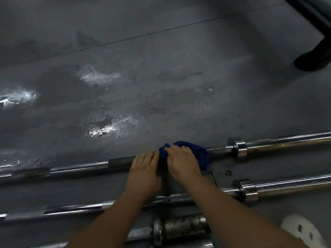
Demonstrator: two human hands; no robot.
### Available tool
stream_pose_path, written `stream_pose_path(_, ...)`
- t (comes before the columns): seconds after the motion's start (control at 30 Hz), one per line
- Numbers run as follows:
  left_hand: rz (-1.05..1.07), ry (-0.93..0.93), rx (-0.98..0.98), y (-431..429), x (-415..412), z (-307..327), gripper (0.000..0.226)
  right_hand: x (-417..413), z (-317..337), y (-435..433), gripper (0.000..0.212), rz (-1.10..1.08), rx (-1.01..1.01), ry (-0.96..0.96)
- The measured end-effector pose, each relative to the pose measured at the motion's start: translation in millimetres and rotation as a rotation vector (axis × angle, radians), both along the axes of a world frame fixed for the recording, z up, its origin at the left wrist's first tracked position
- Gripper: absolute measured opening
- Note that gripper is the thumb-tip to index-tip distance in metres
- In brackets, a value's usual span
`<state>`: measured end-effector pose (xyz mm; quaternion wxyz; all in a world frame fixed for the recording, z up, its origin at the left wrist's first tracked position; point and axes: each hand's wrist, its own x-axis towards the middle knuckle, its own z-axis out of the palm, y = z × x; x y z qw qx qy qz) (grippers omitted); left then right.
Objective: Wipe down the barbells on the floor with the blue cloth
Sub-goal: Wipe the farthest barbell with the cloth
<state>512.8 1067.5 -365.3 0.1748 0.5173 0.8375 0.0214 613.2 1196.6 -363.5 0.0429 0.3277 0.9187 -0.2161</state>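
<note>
Three steel barbells lie side by side on the grey floor. The far barbell (80, 167) runs from the left edge to the right, with a collar (238, 147) on its right part. The blue cloth (195, 151) is bunched over this bar's shaft, just left of the collar. My right hand (180, 161) lies on top of the cloth, its fingers curled into the fabric. My left hand (145, 169) sits on the bar immediately left of the cloth, fingers bent over the shaft. The middle barbell (286, 187) passes under my forearms. The near barbell (180, 228) has a rusty sleeve.
The grey floor (161, 77) beyond the bars has wet, shiny patches. A person's dark shoe (313, 59) stands at the upper right, below a dark frame (311, 9). A white perforated shoe (302, 230) shows at the lower right.
</note>
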Motion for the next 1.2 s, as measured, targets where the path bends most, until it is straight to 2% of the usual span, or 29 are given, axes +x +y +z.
stream_pose_path(0.07, -0.052, 0.001, -0.036, -12, 2, 2, 0.086, 17, 0, 6, 0.038, 0.063, 0.018, -0.007)
stream_pose_path(0.13, -0.079, -0.018, -0.067, -22, 6, 5, 0.088, 54, -6, 22, 0.047, 0.027, 0.111, -0.056)
stream_pose_path(0.27, -0.028, -0.015, -0.092, -40, 16, 10, 0.085, 115, -4, 53, 0.048, -0.464, 0.064, -0.028)
stream_pose_path(0.33, 0.006, -0.059, -0.126, -42, 22, 7, 0.089, 99, 0, 40, 0.044, -0.511, 0.095, 0.011)
stream_pose_path(0.4, 0.031, -0.068, -0.137, -39, 24, 5, 0.094, 64, 2, 16, 0.039, -0.296, 0.126, 0.058)
stream_pose_path(0.47, 0.021, -0.063, -0.138, -36, 19, 3, 0.096, 27, 0, -10, 0.039, -0.062, 0.062, 0.037)
stream_pose_path(0.57, 0.001, -0.069, -0.146, -32, 6, 5, 0.095, 4, -1, -11, 0.043, 0.05, 0.043, -0.014)
stream_pose_path(0.67, 0.016, -0.101, -0.198, -13, -7, 10, 0.1, 25, -4, 30, 0.044, 0.195, 0.172, -0.044)
stream_pose_path(0.73, 0.027, -0.134, -0.245, 5, -20, 14, 0.098, 51, -5, 67, 0.048, 0.115, 0.262, -0.045)
stream_pose_path(0.83, 0.049, -0.213, -0.297, 32, -46, 19, 0.082, 82, -5, 96, 0.058, -0.101, 0.204, -0.093)
stream_pose_path(0.97, 0.062, -0.205, -0.297, 48, -59, 14, 0.084, 49, -15, 82, 0.051, -0.31, 0.214, -0.018)
stream_pose_path(1.1, 0.085, -0.146, -0.253, 55, -61, 1, 0.09, -33, -8, 30, 0.058, -0.009, 0.125, -0.034)
stream_pose_path(1.2, 0.074, -0.142, -0.231, 54, -66, 0, 0.094, -36, -9, 39, 0.069, 0.136, 0.13, -0.057)
